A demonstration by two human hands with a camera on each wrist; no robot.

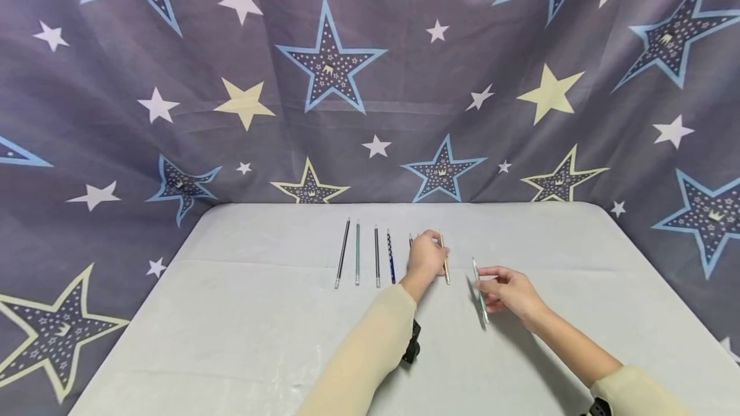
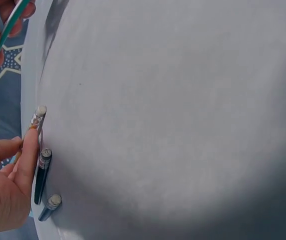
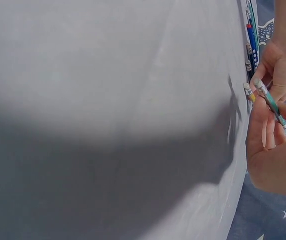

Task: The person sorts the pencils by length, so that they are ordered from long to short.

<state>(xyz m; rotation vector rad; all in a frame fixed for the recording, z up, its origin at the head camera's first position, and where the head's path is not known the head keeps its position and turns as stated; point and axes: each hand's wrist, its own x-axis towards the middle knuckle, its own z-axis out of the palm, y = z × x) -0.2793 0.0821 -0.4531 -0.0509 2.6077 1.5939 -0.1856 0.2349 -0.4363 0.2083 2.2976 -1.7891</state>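
In the head view my left hand (image 1: 426, 257) pinches a yellow pencil (image 1: 446, 271) at the right end of a row of pencils. The left wrist view shows its eraser end (image 2: 41, 111) beyond the fingers of that hand. My right hand (image 1: 511, 294) holds a green pencil (image 1: 481, 297) between thumb and fingers, tilted above the table. Its white eraser (image 3: 258, 82) shows in the right wrist view. Left of my left hand lie a blue patterned pencil (image 1: 390, 259) and a dark pencil (image 1: 410, 239), the latter mostly hidden by the hand.
Farther left in the row are a black pencil (image 1: 378, 259), a grey-green pencil (image 1: 358, 255) and another black pencil (image 1: 342, 255), roughly parallel, erasers toward me. A pale cloth covers the table (image 1: 231, 326). Behind its far edge hangs a star-patterned curtain (image 1: 393, 95).
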